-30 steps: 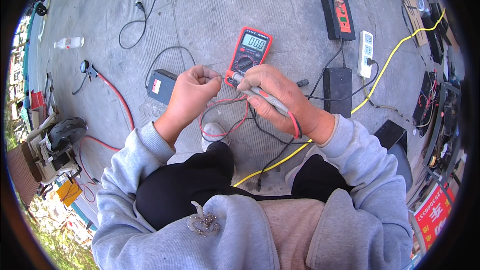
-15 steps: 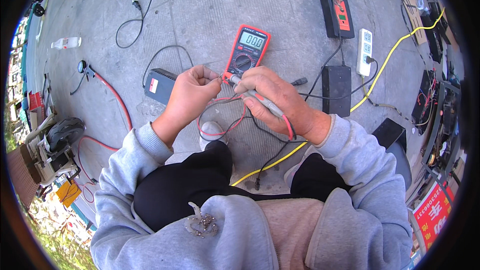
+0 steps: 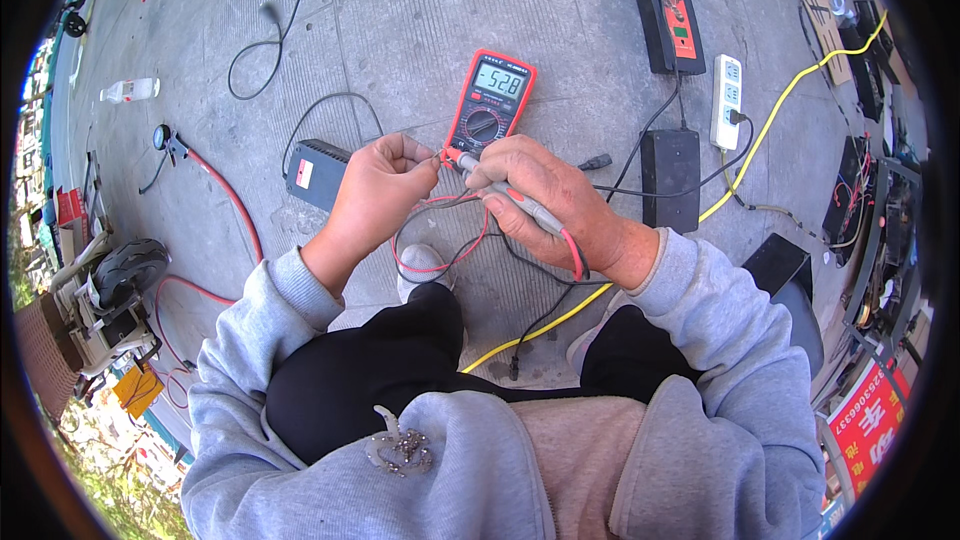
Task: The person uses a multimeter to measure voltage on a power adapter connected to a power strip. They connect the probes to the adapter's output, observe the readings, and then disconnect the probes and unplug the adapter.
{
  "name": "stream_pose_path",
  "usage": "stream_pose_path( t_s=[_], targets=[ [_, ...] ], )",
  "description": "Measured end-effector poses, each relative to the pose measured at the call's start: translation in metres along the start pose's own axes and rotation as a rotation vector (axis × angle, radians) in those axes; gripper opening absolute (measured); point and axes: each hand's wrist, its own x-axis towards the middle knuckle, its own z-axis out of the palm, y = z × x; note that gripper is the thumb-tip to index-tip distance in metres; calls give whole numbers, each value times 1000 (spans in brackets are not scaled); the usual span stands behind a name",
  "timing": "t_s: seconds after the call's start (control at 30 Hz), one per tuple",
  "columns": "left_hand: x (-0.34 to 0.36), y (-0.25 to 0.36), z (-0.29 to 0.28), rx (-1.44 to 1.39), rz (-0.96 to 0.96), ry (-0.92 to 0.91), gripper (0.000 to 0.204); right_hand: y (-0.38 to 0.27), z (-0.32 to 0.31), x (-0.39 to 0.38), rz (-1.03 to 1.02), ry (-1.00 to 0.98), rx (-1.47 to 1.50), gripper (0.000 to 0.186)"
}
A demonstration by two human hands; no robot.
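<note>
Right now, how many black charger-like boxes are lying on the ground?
3: one with an orange label at the top, a plain one below it beside the white power strip, one behind the left hand. The cluttered right edge may hide more.

A multimeter [image 3: 489,100] lies on the concrete floor [image 3: 420,30] at twelve o'clock from the two hands. A charger box [image 3: 317,174] sits at nine o'clock from the left hand [image 3: 378,192]. At three o'clock from the right hand [image 3: 545,202] lies a power adapter [image 3: 670,180], with a power strip [image 3: 726,101] beyond it at two o'clock.

Both hands [image 3: 470,195] closed, fingertips together
</note>
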Motion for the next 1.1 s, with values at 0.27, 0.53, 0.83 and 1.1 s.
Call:
stream_pose_path(
  t_s=[0.27,0.53,0.83,1.1],
  targets=[
    [-1,2,1,-2,6,1,15,-2,0,0,11,-4,24,23],
    [-1,1,1,-9,6,1,15,-3,-1,0,33,-11,34,22],
    [-2,3,1,4,-2,0,16,-2,0,0,20,-8,30,22],
    [-2,4,3,25,-6,11,12,-2,-1,-1,21,-5,21,22]
  ],
)
